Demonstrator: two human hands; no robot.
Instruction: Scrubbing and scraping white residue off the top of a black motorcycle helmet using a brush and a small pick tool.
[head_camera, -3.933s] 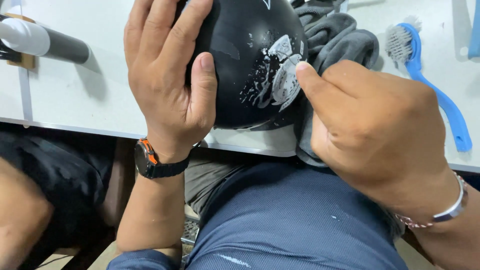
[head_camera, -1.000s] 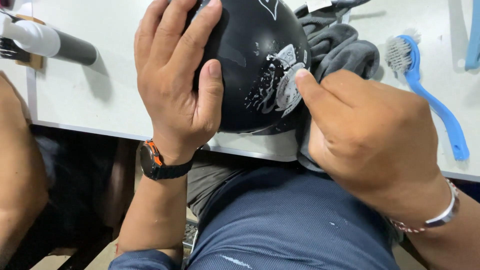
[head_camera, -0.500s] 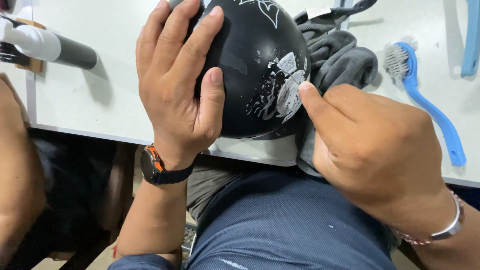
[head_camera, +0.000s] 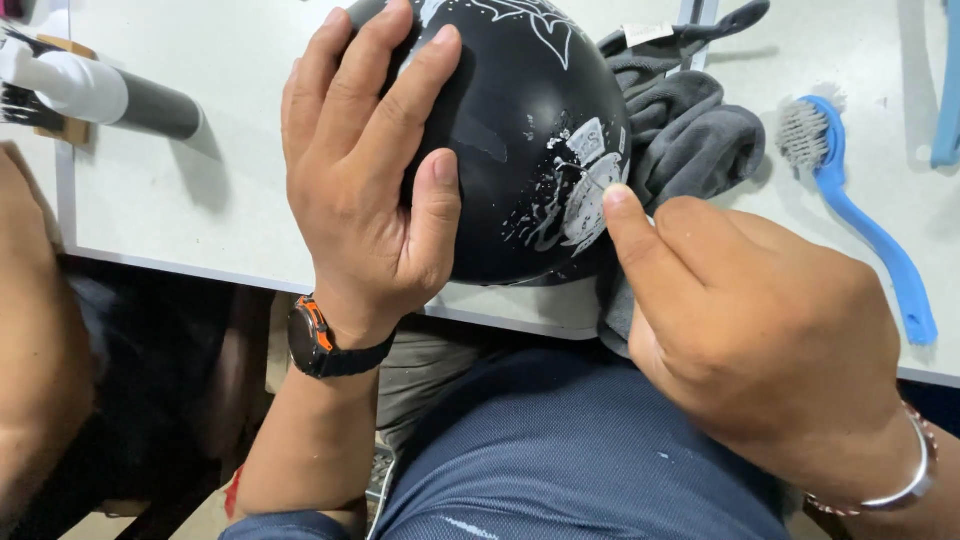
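- We see a black helmet (head_camera: 520, 130) with white markings at the near edge of the white tabletop (head_camera: 230, 190), its rounded shell turned up toward us.
- Our left hand (head_camera: 370, 180) lies spread wide over the helmet's 9 o'clock side: four fingers reach up across the shell toward 12 o'clock, and the thumb presses flat on the shell nearer the middle. It steadies the helmet with an open palm rather than a closed grip. A dark watch with an orange edge (head_camera: 325, 340) sits on that wrist.
- Our right hand (head_camera: 760, 330) is at the helmet's 4 o'clock, curled loosely into a fist with one fingertip (head_camera: 618, 198) stretched out, touching the worn white patch (head_camera: 585, 195) on the shell's 3 o'clock side. We cannot tell whether the curled fingers hold anything. A silver bangle (head_camera: 905, 480) circles that wrist.
- A grey cloth (head_camera: 690, 140) is bunched just beside the helmet at its 2 to 3 o'clock and runs down under the right hand.
- A blue brush (head_camera: 860, 225) lies on the tabletop farther out at 3 o'clock, bristles toward 12 o'clock.
- A black and white tube-shaped tool (head_camera: 110, 95) rests at 10 o'clock, well apart from the left hand.
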